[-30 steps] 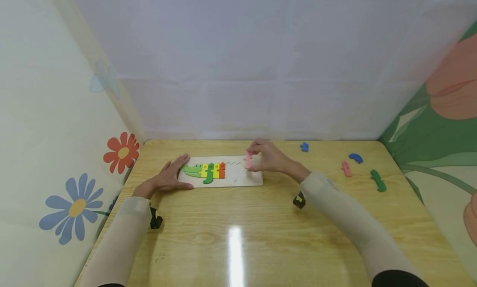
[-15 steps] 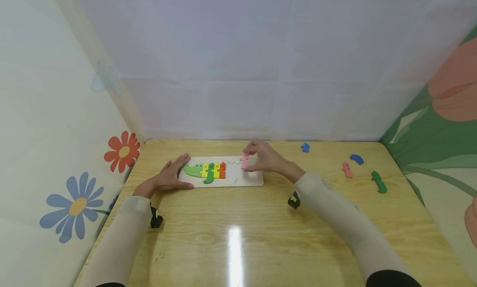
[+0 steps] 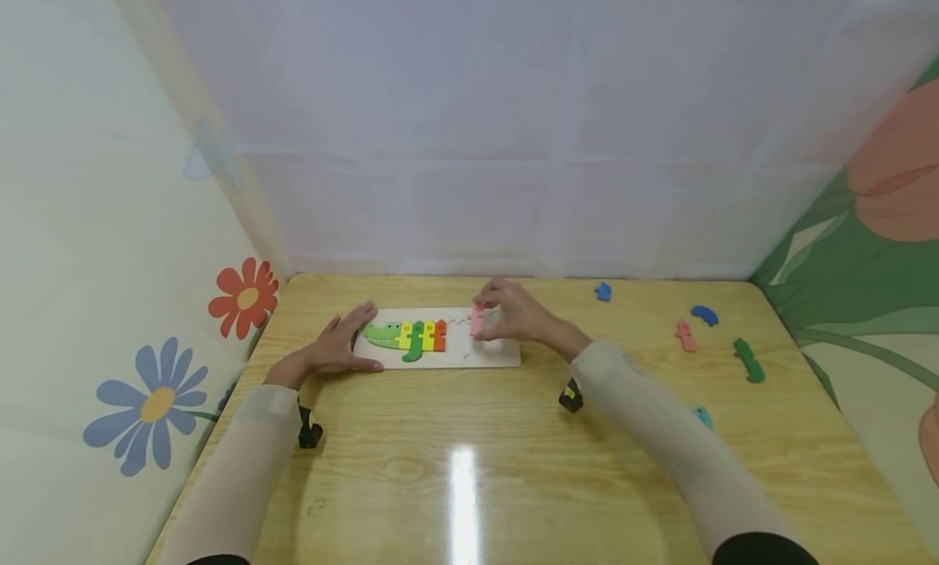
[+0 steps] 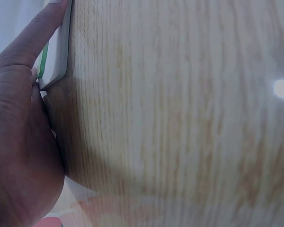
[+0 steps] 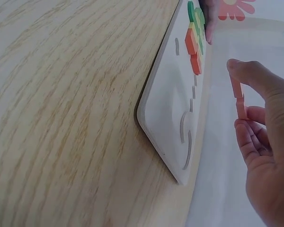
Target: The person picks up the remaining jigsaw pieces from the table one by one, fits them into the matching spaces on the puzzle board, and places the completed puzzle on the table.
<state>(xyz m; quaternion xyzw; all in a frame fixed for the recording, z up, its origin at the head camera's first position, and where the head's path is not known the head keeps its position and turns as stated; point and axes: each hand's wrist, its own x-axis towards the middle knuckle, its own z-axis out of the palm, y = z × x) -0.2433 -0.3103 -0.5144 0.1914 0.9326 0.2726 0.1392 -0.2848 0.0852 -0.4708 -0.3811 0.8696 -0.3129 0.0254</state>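
Observation:
A white puzzle board (image 3: pixel 491 353) lies flat on the table. Its left part holds a crocodile's green head (image 3: pixel 382 337), followed by yellow and green pieces and an orange piece (image 3: pixel 440 336). My left hand (image 3: pixel 339 343) rests at the board's left end, fingers extended and thumb along the near edge. Over the board's right part, my right hand (image 3: pixel 517 314) pinches a pink puzzle piece (image 3: pixel 476 320) upright between thumb and fingertips. The right wrist view shows this pink piece (image 5: pixel 238 97) raised above the board, whose bare part has a zigzag line and curved grooves.
To the right lie loose pieces: a small blue one (image 3: pixel 603 292), a curved blue one (image 3: pixel 705 315), a pink one (image 3: pixel 685 335) and a dark green one (image 3: pixel 749 360). A turquoise piece (image 3: pixel 703 417) shows beside the right sleeve. A white cloth wall stands behind the table.
My right hand has moved a little left over the board with the pink piece, toward the orange one. The turquoise piece has come into sight beside the sleeve. My left hand stays put.

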